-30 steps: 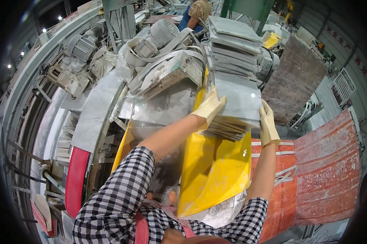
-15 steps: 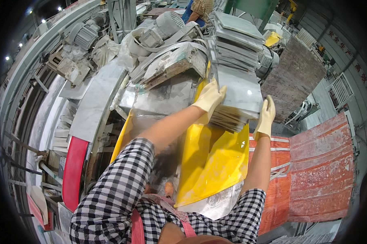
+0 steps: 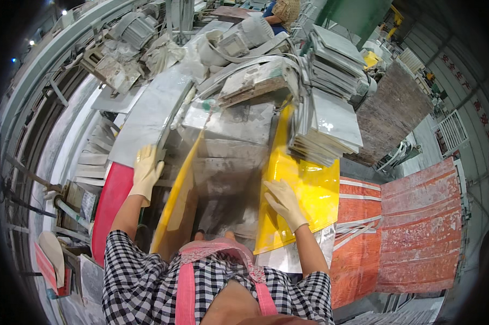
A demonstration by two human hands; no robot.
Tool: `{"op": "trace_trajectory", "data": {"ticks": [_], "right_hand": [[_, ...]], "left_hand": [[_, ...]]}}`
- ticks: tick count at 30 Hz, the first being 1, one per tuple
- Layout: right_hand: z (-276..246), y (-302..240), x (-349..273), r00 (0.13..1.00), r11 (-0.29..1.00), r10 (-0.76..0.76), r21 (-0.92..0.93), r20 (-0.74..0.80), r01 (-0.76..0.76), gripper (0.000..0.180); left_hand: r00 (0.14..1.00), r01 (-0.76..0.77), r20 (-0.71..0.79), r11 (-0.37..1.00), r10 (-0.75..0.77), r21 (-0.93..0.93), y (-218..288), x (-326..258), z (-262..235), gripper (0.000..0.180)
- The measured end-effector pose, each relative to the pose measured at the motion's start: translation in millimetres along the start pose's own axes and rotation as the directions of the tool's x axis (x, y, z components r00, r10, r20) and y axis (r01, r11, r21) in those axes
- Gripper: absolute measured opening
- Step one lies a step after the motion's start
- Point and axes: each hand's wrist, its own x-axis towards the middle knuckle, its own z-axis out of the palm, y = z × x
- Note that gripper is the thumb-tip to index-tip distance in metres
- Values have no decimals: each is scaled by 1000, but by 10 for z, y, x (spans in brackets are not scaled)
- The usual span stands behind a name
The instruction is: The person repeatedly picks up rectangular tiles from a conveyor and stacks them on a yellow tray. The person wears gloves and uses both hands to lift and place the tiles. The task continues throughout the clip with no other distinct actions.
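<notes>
My left hand (image 3: 146,170), in a cream glove, is at the near end of a long pale grey slab (image 3: 150,116), beside a red sheet (image 3: 113,197). Its fingers are stretched out and hold nothing. Over a glossy yellow sheet (image 3: 309,187) is my right hand (image 3: 285,203), gloved alike, with its fingers extended to the left; whether it touches the sheet I cannot tell. Beyond that hand rises a stack of thin white-grey marble tiles (image 3: 334,114), its lower layers stepping out toward me. Another yellow sheet (image 3: 179,189) stands on edge between my arms.
An orange-red ribbed board (image 3: 358,238) with white straps lies at right. A brown board (image 3: 396,111) leans behind it. Grey motors (image 3: 136,30) and a dusty angled block (image 3: 255,81) are at the back. A person (image 3: 279,13) is at the far side.
Both hands have left the marble tile stack. My left has swung left and nearer, to the grey slab; my right has come left and nearer, over the yellow sheet.
</notes>
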Motion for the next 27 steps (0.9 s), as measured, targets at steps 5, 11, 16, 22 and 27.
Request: {"op": "trace_trajectory", "data": {"ticks": [5, 11, 16, 22, 27], "right_hand": [[207, -30, 79, 990, 991, -48, -116, 134, 64, 21], [383, -88, 66, 998, 977, -47, -204, 38, 53, 17], [535, -94, 47, 993, 977, -37, -211, -116, 12, 15], [536, -62, 33, 995, 981, -40, -193, -89, 22, 13], [565, -30, 12, 990, 982, -48, -189, -133, 22, 13]], "left_hand": [[954, 276, 123, 961, -275, 13, -550, -420, 373, 75], [938, 337, 49, 936, -343, 107, -369, -396, 486, 71], [959, 282, -16, 959, -282, 29, -307, -425, 385, 67], [968, 250, 13, 968, -250, 28, -274, -409, 358, 62], [969, 245, 17, 969, -246, 44, -271, -425, 355, 63]]}}
